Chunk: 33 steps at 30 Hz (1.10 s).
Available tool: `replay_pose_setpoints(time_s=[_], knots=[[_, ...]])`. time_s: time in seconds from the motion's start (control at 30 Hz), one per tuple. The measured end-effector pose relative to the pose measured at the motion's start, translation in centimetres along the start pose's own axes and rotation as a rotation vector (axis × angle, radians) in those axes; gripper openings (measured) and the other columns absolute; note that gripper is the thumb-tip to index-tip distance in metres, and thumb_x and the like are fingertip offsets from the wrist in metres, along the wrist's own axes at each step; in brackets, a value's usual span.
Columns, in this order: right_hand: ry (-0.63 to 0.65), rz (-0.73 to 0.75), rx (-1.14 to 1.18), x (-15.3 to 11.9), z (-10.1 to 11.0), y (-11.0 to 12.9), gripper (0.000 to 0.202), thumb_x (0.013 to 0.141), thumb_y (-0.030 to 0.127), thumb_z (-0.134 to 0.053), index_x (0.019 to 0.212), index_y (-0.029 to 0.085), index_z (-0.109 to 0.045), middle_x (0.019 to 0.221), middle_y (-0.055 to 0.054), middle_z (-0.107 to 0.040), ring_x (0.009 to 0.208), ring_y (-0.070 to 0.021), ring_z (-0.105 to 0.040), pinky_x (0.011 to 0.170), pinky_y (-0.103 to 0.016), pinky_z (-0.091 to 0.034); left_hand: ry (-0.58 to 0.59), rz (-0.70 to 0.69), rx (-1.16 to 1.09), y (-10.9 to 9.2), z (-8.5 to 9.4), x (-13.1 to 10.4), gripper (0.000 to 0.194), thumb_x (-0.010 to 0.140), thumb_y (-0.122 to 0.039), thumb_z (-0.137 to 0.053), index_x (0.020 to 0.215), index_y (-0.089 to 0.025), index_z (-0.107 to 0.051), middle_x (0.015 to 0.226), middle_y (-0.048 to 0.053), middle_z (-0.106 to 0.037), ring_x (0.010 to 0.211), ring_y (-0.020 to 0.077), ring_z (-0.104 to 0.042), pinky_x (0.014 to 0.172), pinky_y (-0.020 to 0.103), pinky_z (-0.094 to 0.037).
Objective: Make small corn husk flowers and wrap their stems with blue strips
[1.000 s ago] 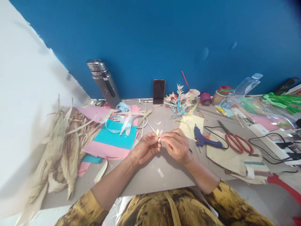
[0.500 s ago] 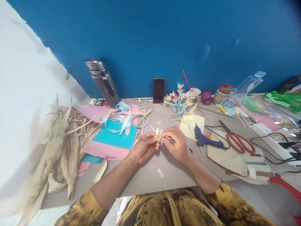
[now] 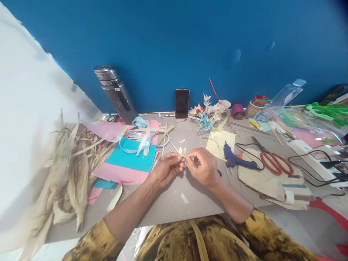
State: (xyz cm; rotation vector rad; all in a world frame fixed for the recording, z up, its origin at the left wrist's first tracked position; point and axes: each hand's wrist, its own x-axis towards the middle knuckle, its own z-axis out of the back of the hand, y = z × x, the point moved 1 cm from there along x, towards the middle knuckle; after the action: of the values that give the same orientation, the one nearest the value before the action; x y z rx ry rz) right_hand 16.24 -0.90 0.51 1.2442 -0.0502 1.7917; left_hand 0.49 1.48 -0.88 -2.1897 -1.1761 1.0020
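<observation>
Above the table (image 3: pixel 163 206), left fingers (image 3: pixel 173 159) partly hide pale petals (image 3: pixel 182 150).

open lane up the middle, clutter on both sides
bare table (image 3: pixel 163 206) in front of the left hand (image 3: pixel 167 168) and right hand (image 3: pixel 203 168), just a white scrap (image 3: pixel 184 198) lying flat, easy to pass over. beyond them a narrow gap runs up to the phone (image 3: pixel 182 103), pinched by ribbon (image 3: pixel 143 142) on the left and upright flowers (image 3: pixel 207 117) on the right. sideways is worse: paper (image 3: pixel 134 157) and husks (image 3: pixel 59 170) left, glue gun (image 3: pixel 243 163) then scissors (image 3: pixel 262 150) right.
</observation>
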Motion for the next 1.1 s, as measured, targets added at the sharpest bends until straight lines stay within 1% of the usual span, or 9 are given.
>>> replay_pose_setpoints(time_s=[0.2, 0.4, 0.53, 0.83, 1.1], knots=[[0.006, -0.019, -0.035, -0.12, -0.19, 0.05, 0.015, 0.082, 0.009, -0.058, 0.076, 0.022, -0.058, 0.072, -0.001, -0.070, 0.060, -0.0143, -0.055, 0.063, -0.028, -0.044, -0.025, -0.026, 0.046, 0.12, -0.10, 0.00, 0.015, 0.067, -0.012, -0.085, 0.071, -0.008, -0.072, 0.069, 0.007, -0.073, 0.055, 0.0109, -0.066, 0.053, 0.020, -0.057], [0.011, -0.008, -0.103, -0.07, -0.21, 0.15, 0.016, 0.081, 0.008, -0.058, 0.074, 0.022, -0.056, 0.070, -0.001, -0.068, 0.062, -0.0153, -0.055, 0.063, -0.029, -0.042, -0.048, -0.059, 0.104, 0.22, -0.32, -0.03, 0.027, 0.058, -0.019, -0.092, 0.072, -0.007, -0.072, 0.068, 0.009, -0.074, 0.054, 0.0136, -0.068, 0.055, 0.023, -0.058], [0.023, -0.020, -0.137, -0.08, -0.23, 0.21, 0.017, 0.079, 0.007, -0.057, 0.071, 0.022, -0.054, 0.066, 0.000, -0.066, 0.059, -0.0150, -0.053, 0.061, -0.029, -0.040, -0.072, -0.102, 0.156, 0.26, -0.42, -0.11, 0.034, 0.054, -0.025, -0.094, 0.072, -0.007, -0.072, 0.066, 0.010, -0.074, 0.054, 0.0154, -0.068, 0.056, 0.025, -0.058], [0.036, -0.065, -0.130, -0.38, -0.50, 0.17, 0.015, 0.077, 0.009, -0.059, 0.071, 0.022, -0.056, 0.065, 0.000, -0.065, 0.058, -0.0148, -0.054, 0.060, -0.028, -0.039, -0.071, -0.181, 0.280, 0.11, -0.73, -0.40, 0.035, 0.059, -0.037, -0.091, 0.071, -0.010, -0.071, 0.066, 0.007, -0.071, 0.054, 0.0143, -0.065, 0.055, 0.027, -0.056], [0.042, 0.006, -0.088, -0.33, -0.35, 0.22, 0.014, 0.088, 0.011, -0.059, 0.079, 0.022, -0.059, 0.071, -0.001, -0.068, 0.064, -0.0162, -0.057, 0.063, -0.029, -0.042, -0.061, -0.228, 0.348, 0.25, -0.71, -0.52, 0.031, 0.066, -0.038, -0.085, 0.070, -0.011, -0.071, 0.062, 0.004, -0.066, 0.054, 0.0135, -0.060, 0.053, 0.028, -0.054]])
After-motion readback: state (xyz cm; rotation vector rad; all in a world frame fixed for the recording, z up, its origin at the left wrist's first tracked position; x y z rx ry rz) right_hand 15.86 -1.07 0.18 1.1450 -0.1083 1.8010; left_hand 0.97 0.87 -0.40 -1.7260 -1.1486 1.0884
